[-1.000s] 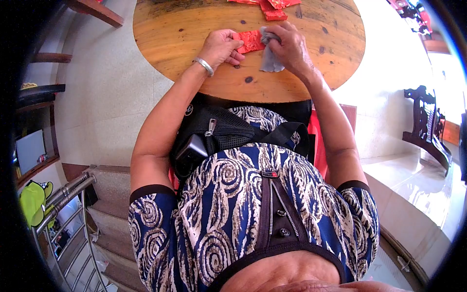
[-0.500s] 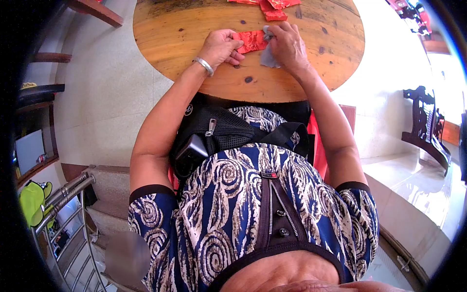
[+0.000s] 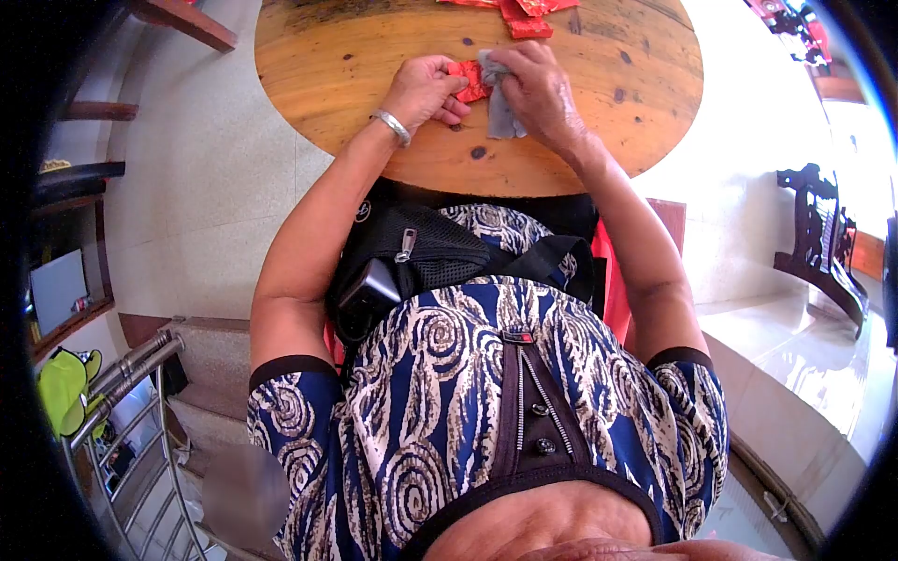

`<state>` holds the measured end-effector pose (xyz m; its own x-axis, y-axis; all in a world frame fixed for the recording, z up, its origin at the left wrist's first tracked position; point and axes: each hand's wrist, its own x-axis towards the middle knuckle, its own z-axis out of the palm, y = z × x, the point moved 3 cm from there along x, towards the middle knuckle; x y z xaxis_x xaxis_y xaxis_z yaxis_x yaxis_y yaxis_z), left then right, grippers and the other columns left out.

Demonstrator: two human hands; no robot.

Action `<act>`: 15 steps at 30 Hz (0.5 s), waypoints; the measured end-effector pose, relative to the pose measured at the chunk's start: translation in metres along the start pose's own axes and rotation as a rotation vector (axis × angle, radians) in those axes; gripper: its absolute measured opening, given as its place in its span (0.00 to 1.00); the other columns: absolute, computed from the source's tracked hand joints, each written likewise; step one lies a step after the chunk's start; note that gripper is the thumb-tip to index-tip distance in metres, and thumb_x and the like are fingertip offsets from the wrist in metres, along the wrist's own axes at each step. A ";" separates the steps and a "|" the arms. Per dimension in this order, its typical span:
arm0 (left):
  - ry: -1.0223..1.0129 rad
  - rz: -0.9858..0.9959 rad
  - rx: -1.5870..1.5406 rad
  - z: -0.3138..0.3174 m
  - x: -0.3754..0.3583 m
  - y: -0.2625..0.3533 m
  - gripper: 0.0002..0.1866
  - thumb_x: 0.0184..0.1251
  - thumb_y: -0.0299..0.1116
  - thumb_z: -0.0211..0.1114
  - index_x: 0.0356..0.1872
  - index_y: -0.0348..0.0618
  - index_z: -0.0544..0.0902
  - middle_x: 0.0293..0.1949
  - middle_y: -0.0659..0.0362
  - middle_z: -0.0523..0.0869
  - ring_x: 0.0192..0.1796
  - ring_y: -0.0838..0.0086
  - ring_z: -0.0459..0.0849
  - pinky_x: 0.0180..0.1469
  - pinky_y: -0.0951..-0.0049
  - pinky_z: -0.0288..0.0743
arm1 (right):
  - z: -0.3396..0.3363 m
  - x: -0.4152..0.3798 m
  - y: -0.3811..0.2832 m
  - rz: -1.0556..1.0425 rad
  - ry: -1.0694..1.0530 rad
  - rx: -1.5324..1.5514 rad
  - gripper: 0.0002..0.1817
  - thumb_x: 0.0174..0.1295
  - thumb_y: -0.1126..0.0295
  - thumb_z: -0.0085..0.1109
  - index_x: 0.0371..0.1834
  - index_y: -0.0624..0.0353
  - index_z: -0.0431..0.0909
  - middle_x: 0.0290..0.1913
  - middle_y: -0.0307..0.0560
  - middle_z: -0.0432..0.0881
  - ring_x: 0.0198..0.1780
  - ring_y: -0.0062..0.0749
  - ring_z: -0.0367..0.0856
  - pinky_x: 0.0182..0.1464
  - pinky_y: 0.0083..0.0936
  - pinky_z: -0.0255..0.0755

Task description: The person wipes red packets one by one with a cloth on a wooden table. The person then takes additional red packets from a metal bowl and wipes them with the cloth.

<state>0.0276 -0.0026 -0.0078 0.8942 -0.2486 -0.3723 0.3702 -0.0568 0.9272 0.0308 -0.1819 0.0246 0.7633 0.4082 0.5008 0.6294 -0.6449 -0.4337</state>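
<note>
Over the round wooden table [image 3: 393, 28], my left hand [image 3: 421, 92] pinches the left end of a small crinkled red packet [image 3: 472, 82]. A silver bracelet [image 3: 393, 128] circles that wrist. My right hand [image 3: 535, 92] is closed on a grey cloth [image 3: 503, 114], which lies over the packet's right part and hides it. One end of the cloth hangs toward the table's near edge. Several more red packets [image 3: 528, 19] lie at the table's far side, beyond my right hand.
A black bag [image 3: 421, 252] rests on my lap, close to the table's near edge. Metal railing [image 3: 140, 365] and steps stand at lower left. To the right is a dark carved wooden piece [image 3: 814, 243]. Wooden legs [image 3: 187, 21] show at upper left.
My right hand has slid left with the grey cloth, so the cloth covers more of the red packet. My left hand keeps its hold in the same place.
</note>
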 end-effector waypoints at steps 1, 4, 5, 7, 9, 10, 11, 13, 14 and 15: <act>-0.001 0.000 0.000 0.000 0.000 0.000 0.06 0.68 0.34 0.62 0.38 0.43 0.78 0.32 0.62 0.83 0.26 0.77 0.85 0.25 0.79 0.82 | 0.005 -0.001 -0.006 -0.047 -0.014 0.022 0.16 0.54 0.76 0.57 0.47 0.55 0.80 0.43 0.50 0.78 0.50 0.49 0.74 0.51 0.40 0.73; 0.007 0.026 0.002 0.001 -0.001 0.002 0.06 0.69 0.33 0.62 0.38 0.42 0.78 0.32 0.61 0.84 0.26 0.77 0.85 0.24 0.78 0.82 | 0.010 -0.002 -0.011 -0.045 -0.026 -0.037 0.15 0.54 0.77 0.55 0.46 0.54 0.80 0.39 0.49 0.76 0.47 0.48 0.74 0.48 0.38 0.75; 0.015 0.025 0.008 0.001 -0.001 0.002 0.06 0.68 0.33 0.62 0.39 0.42 0.78 0.32 0.61 0.84 0.26 0.77 0.85 0.24 0.78 0.82 | 0.010 -0.001 -0.012 -0.067 -0.026 -0.084 0.15 0.54 0.77 0.55 0.46 0.54 0.80 0.39 0.49 0.76 0.46 0.48 0.74 0.48 0.38 0.75; 0.022 0.023 0.014 0.000 -0.002 0.002 0.06 0.68 0.33 0.62 0.39 0.42 0.79 0.32 0.60 0.84 0.26 0.77 0.85 0.24 0.78 0.82 | 0.011 -0.002 -0.009 -0.055 -0.019 -0.126 0.15 0.54 0.76 0.56 0.45 0.53 0.80 0.39 0.48 0.76 0.46 0.47 0.74 0.47 0.38 0.76; 0.018 0.014 -0.005 0.000 -0.001 0.001 0.06 0.68 0.33 0.62 0.38 0.42 0.79 0.32 0.60 0.85 0.26 0.77 0.85 0.24 0.78 0.82 | 0.010 -0.002 -0.006 -0.040 -0.010 -0.168 0.15 0.53 0.75 0.56 0.45 0.53 0.81 0.39 0.48 0.76 0.47 0.47 0.74 0.47 0.38 0.76; 0.018 0.015 -0.005 0.001 0.000 0.001 0.06 0.68 0.33 0.62 0.38 0.42 0.79 0.32 0.60 0.85 0.26 0.77 0.85 0.24 0.78 0.82 | 0.009 -0.001 -0.006 -0.034 -0.010 -0.189 0.14 0.53 0.74 0.57 0.44 0.52 0.81 0.39 0.47 0.76 0.47 0.47 0.74 0.47 0.38 0.76; 0.022 0.014 -0.003 0.001 0.000 0.001 0.06 0.68 0.32 0.63 0.38 0.42 0.79 0.32 0.60 0.85 0.26 0.77 0.85 0.24 0.77 0.82 | 0.009 -0.001 -0.005 -0.029 -0.010 -0.210 0.14 0.53 0.73 0.58 0.44 0.52 0.81 0.39 0.47 0.77 0.47 0.46 0.74 0.47 0.37 0.76; 0.028 0.015 -0.001 0.000 -0.001 0.001 0.05 0.68 0.32 0.63 0.37 0.42 0.79 0.31 0.60 0.84 0.26 0.77 0.85 0.24 0.77 0.83 | 0.009 -0.001 0.000 -0.017 -0.005 -0.226 0.13 0.53 0.73 0.58 0.44 0.52 0.82 0.39 0.47 0.77 0.47 0.47 0.74 0.47 0.37 0.76; 0.022 0.012 -0.003 0.000 -0.001 0.001 0.05 0.68 0.32 0.63 0.37 0.42 0.79 0.31 0.60 0.84 0.26 0.77 0.85 0.24 0.77 0.83 | 0.008 -0.001 0.003 -0.003 0.000 -0.243 0.13 0.53 0.72 0.59 0.43 0.51 0.82 0.40 0.47 0.77 0.47 0.47 0.74 0.48 0.38 0.76; 0.016 0.009 -0.005 0.000 -0.001 0.001 0.05 0.68 0.32 0.63 0.37 0.42 0.79 0.31 0.60 0.84 0.26 0.77 0.85 0.25 0.77 0.83 | 0.005 -0.001 0.005 -0.004 -0.001 -0.243 0.13 0.53 0.72 0.59 0.43 0.51 0.82 0.40 0.47 0.77 0.47 0.47 0.74 0.48 0.38 0.76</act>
<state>0.0274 -0.0028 -0.0065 0.9013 -0.2339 -0.3647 0.3635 -0.0500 0.9303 0.0342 -0.1820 0.0181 0.7612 0.4111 0.5016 0.5785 -0.7800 -0.2385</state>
